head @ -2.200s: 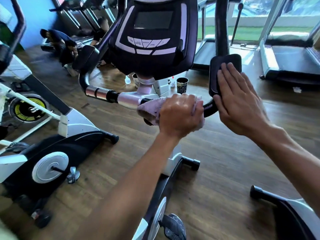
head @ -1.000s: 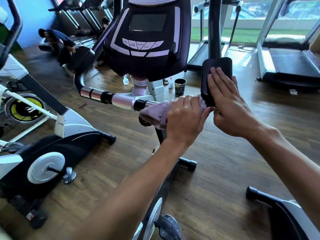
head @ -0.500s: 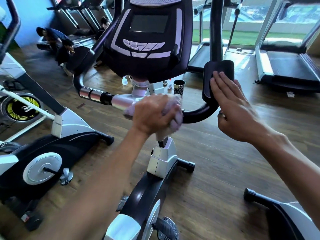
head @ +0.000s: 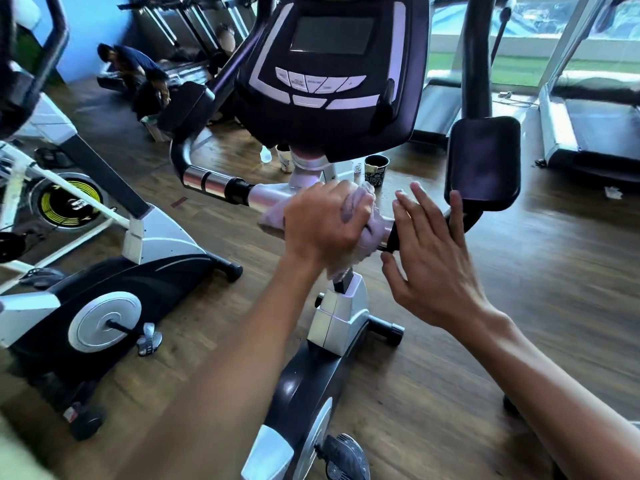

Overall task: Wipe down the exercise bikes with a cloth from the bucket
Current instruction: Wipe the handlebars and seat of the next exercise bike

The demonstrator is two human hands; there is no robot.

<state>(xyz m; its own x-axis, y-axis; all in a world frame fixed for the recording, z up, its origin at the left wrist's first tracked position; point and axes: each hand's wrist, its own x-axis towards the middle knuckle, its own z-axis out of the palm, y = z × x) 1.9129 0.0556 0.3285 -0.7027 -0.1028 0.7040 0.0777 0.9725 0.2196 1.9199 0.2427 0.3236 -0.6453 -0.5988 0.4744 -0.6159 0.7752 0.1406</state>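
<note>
Dead center of the frame, the left hand [head: 323, 220] is fisted tight around a soft, crumpled pale-lilac cloth [head: 367, 223], pressing it onto the shiny chrome handlebar [head: 214, 181] of the exercise bike [head: 311, 386]. The right hand [head: 433, 258] sits just beside it, fingers spread and flat, gripping nothing, fingertips up against the curved black bar under the squarish matte armrest pad [head: 483, 161]. Glossy black console [head: 329, 74] with pale rounded buttons fills the top middle. Another bike [head: 104, 299] stands at left on the wood-plank floor [head: 519, 306]. A dark paper cup [head: 376, 169] sits on the floor behind the bar.
</note>
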